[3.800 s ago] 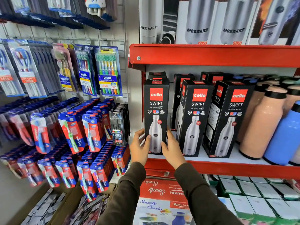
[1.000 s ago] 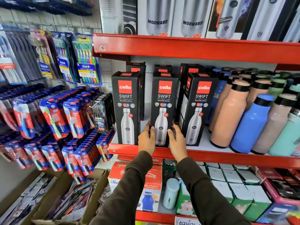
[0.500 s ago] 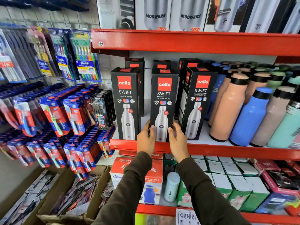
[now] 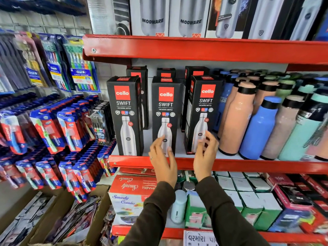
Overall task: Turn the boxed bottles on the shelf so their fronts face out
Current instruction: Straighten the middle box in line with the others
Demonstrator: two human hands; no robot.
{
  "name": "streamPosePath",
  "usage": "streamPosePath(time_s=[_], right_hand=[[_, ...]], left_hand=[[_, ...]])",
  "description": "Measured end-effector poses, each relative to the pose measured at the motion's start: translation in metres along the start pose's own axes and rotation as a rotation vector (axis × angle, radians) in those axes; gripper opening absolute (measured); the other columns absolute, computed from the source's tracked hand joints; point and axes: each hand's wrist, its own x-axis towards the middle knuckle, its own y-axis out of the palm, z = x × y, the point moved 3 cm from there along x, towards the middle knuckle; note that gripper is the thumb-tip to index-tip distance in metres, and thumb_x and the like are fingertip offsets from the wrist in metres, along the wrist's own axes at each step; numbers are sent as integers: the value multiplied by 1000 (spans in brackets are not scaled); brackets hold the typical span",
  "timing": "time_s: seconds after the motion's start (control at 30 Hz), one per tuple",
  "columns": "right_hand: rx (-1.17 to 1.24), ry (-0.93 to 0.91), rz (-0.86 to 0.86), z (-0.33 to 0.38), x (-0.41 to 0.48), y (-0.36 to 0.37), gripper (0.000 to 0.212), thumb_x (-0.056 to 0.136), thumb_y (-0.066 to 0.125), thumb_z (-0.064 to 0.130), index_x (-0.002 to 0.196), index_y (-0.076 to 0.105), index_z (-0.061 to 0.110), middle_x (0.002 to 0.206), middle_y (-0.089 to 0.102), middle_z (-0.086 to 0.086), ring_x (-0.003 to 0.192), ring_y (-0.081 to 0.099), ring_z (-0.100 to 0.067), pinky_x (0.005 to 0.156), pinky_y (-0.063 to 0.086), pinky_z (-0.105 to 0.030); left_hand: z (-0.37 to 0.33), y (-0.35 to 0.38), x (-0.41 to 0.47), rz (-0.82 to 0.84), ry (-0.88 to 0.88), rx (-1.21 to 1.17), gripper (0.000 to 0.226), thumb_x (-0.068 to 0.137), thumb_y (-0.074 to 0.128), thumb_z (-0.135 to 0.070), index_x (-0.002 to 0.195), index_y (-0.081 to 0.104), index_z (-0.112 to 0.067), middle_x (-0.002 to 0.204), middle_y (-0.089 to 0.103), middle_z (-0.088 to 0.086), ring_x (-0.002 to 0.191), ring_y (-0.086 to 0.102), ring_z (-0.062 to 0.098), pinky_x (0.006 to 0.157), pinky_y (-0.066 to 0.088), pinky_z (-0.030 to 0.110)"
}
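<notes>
Three black Cello Swift bottle boxes stand in the front row on the red shelf [image 4: 230,165]. The left box [image 4: 125,114] and the middle box [image 4: 166,110] show their fronts squarely. The right box [image 4: 202,110] is angled, its left side panel also showing. More black boxes [image 4: 138,73] stand behind them. My left hand [image 4: 162,160] hovers open in front of the middle box's lower part. My right hand [image 4: 205,155] is open with fingers spread, just before the right box's lower right corner; contact cannot be told.
Loose bottles, peach [image 4: 236,119] and blue [image 4: 259,126], crowd the shelf right of the boxes. Modware boxes [image 4: 152,16] sit on the shelf above. Toothbrush packs [image 4: 67,128] hang at left. Boxed goods [image 4: 131,197] fill the shelf below.
Both hands have let go of the middle box and opened. My right hand has shifted right, toward the angled right box. The view has moved closer and rightward.
</notes>
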Motion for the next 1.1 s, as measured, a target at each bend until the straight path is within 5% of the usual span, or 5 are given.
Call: streamPosePath(time_s=[0.2,0.37,0.63,0.97,1.1], right_hand=[[-25,94,124,-21,34,-19,46,104,42,22,149,36,20,154,34,-2,142,36,-14,118,30,-32],[-44,211,266,-26,55,-20,50,105,38,19,153,27,13,161,31,-7,149,29,-20,122,22,-33],[-178,284,391,-38,70,-23,52,104,42,26,152,32,8,158,37,-13,146,35,-27,116,26,-31],[-149,264,434,-30,62,-37,54,101,50,33,150,37,14,153,44,-10,142,42,-26,118,32,-38],[-155,245,441,-26,53,-44,55,100,50,34,150,36,14,154,43,-9,143,40,-24,118,31,-36]], left_hand=[[-32,51,-3,306,115,-83,49,105,39,-18,152,29,-23,154,31,-12,144,22,-6,115,15,8],[-28,92,9,459,-72,-114,57,107,30,-25,158,6,-16,166,6,-6,153,4,4,123,6,17],[-7,113,24,415,-393,-105,45,106,35,-24,150,35,-16,144,54,11,130,52,23,106,37,25],[-7,99,20,379,-325,-67,43,105,38,-28,148,40,-23,131,64,14,116,62,35,104,49,44],[-6,92,10,386,-309,-46,45,105,38,-31,149,38,-24,135,62,8,122,60,24,104,43,28]])
